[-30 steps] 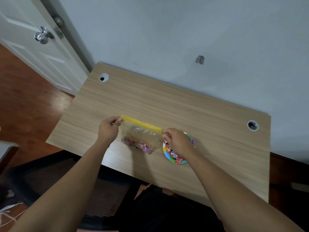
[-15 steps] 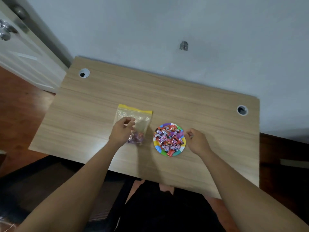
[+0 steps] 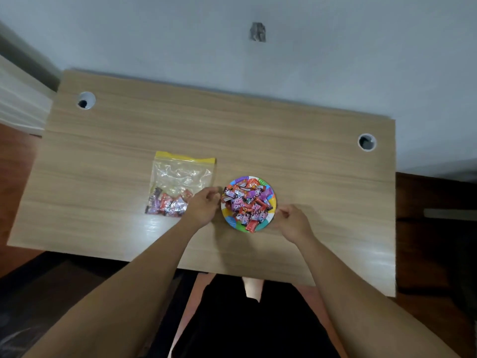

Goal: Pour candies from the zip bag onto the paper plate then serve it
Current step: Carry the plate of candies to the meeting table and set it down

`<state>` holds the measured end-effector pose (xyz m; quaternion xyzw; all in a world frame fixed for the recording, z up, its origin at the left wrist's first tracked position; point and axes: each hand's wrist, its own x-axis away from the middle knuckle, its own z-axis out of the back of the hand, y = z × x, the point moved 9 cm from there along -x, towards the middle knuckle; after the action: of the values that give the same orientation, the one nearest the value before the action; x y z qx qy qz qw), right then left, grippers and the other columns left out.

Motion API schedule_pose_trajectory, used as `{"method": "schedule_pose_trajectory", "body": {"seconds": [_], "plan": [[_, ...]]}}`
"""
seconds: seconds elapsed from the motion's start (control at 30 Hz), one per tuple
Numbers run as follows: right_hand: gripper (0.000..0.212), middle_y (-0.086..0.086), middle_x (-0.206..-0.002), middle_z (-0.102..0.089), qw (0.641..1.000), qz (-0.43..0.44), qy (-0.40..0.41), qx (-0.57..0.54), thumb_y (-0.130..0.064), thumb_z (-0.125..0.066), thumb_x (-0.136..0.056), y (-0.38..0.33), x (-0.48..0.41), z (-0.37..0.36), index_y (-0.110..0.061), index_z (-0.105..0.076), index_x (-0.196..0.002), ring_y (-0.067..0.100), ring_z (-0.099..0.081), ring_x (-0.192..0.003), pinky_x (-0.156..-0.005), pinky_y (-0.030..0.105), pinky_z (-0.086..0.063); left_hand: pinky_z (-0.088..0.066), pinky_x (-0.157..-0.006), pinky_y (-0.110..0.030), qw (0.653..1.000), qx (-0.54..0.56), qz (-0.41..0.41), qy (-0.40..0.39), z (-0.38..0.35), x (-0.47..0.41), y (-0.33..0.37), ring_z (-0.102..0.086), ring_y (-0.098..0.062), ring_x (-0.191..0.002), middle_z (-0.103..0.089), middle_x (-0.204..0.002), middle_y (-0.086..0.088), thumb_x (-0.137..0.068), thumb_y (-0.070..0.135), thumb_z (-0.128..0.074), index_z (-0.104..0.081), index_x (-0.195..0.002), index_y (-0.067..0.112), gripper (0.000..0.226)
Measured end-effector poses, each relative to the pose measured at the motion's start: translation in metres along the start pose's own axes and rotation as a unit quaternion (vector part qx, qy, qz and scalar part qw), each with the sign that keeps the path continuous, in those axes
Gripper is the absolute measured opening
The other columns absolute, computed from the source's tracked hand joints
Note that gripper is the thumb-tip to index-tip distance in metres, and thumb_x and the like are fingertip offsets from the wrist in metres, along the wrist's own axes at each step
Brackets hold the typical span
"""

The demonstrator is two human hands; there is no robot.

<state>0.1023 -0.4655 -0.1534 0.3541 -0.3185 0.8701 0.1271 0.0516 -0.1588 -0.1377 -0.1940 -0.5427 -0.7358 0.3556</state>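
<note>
While candies fill it, hands point(image 3: 249, 211) flank paper plate point(image 3: 232, 221)

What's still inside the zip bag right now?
A few wrapped candies lie bunched at the near end of the zip bag; the rest looks empty. The left hand covers its near right corner, so anything there is hidden.

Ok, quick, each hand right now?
Left hand: curled at the paper plate rim, grip cannot be told.
Right hand: same, opposite rim.
</note>
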Motion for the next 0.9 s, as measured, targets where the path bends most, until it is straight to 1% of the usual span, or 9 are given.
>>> {"method": "schedule_pose_trajectory", "body": {"seconds": [0.13,0.23,0.37,0.5,0.57,0.63,0.7,0.8,0.9], "plan": [[0.012,0.005,-0.112,-0.083,0.998,-0.009,-0.011,-0.064,-0.048,-0.061,-0.088,0.028,-0.025,-0.024,-0.038,-0.067,-0.082,0.032,-0.082,-0.099,-0.096,0.054,-0.064,-0.057,-0.108,-0.054,0.999,0.02,0.021,0.015,-0.007,-0.011,-0.006,-0.073,-0.038,-0.12,-0.073,-0.135,-0.015,-0.107,0.018,-0.061,-0.07,-0.137,0.008,0.033],[0.016,0.007,-0.111,-0.082,0.996,-0.021,0.002,-0.091,-0.03,-0.068,-0.1,0.009,-0.012,-0.018,-0.035,-0.065,-0.086,0.032,-0.083,-0.094,-0.094,0.054,-0.066,-0.058,-0.106,-0.053,0.998,0.022,0.045,0.023,-0.009,-0.012,-0.008,-0.072,-0.034,-0.121,-0.073,-0.134,-0.014,-0.107,0.015,-0.061,-0.069,-0.138,0.007,0.033],[0.002,0.014,-0.112,-0.08,0.992,-0.033,0.001,-0.123,-0.014,-0.066,-0.106,0.002,-0.004,-0.02,-0.016,-0.066,-0.108,0.032,-0.084,-0.086,-0.085,0.045,-0.068,-0.061,-0.102,-0.057,0.997,0.024,0.077,0.005,-0.015,-0.016,-0.022,-0.072,-0.043,-0.121,-0.076,-0.127,-0.022,-0.102,0.018,-0.065,-0.073,-0.132,0.011,0.032],[0.003,0.016,-0.111,-0.082,0.993,-0.034,0.012,-0.116,-0.013,-0.066,-0.106,0.003,0.0,-0.023,-0.015,-0.067,-0.106,0.031,-0.083,-0.084,-0.077,0.037,-0.066,-0.066,-0.088,-0.058,0.995,0.03,0.093,0.005,-0.015,-0.015,-0.031,-0.075,-0.042,-0.112,-0.078,-0.116,-0.017,-0.1,0.017,-0.069,-0.077,-0.109,0.019,0.013],[0.003,0.018,-0.109,-0.082,0.991,-0.041,0.012,-0.124,-0.011,-0.065,-0.106,0.004,0.005,-0.023,-0.015,-0.066,-0.106,0.033,-0.084,-0.085,-0.083,0.045,-0.069,-0.067,-0.085,-0.06,0.994,0.046,0.097,0.001,-0.015,-0.009,-0.026,-0.075,-0.039,-0.109,-0.075,-0.117,-0.017,-0.102,0.013,-0.067,-0.075,-0.104,0.018,0.01],[0.004,0.016,-0.107,-0.081,0.99,-0.045,0.016,-0.135,-0.011,-0.065,-0.106,0.005,0.009,-0.022,-0.015,-0.066,-0.106,0.034,-0.084,-0.085,-0.088,0.052,-0.069,-0.066,-0.087,-0.06,0.992,0.069,0.103,-0.007,-0.017,-0.001,-0.019,-0.074,-0.036,-0.108,-0.073,-0.121,-0.018,-0.105,0.009,-0.064,-0.073,-0.118,0.008,0.017],[0.005,0.015,-0.104,-0.081,0.988,-0.044,0.024,-0.143,-0.011,-0.066,-0.105,0.007,0.013,-0.018,-0.015,-0.067,-0.103,0.035,-0.084,-0.083,-0.088,0.055,-0.068,-0.068,-0.084,-0.055,0.991,0.083,0.106,-0.016,-0.02,0.005,-0.012,-0.073,-0.029,-0.098,-0.072,-0.112,-0.014,-0.107,0.007,-0.061,-0.069,-0.125,0.001,0.02],[0.007,0.011,-0.095,-0.08,0.985,-0.035,0.039,-0.163,-0.009,-0.066,-0.104,0.009,0.02,-0.006,-0.013,-0.07,-0.1,0.037,-0.084,-0.081,-0.087,0.056,-0.068,-0.07,-0.066,-0.037,0.992,0.088,0.084,-0.04,-0.024,0.011,0.002,-0.073,-0.024,-0.087,-0.072,-0.105,-0.012,-0.108,0.006,-0.06,-0.068,-0.122,-0.002,0.019],[0.02,-0.001,-0.081,-0.077,0.984,-0.032,0.054,-0.167,-0.011,-0.068,-0.102,0.015,0.027,0.009,-0.024,-0.07,-0.087,0.036,-0.084,-0.083,-0.088,0.058,-0.067,-0.069,-0.064,-0.033,0.994,0.079,0.06,-0.055,-0.029,0.018,0.021,-0.073,-0.018,-0.077,-0.071,-0.098,-0.007,-0.107,0.008,-0.062,-0.069,-0.117,-0.002,0.015]]}}
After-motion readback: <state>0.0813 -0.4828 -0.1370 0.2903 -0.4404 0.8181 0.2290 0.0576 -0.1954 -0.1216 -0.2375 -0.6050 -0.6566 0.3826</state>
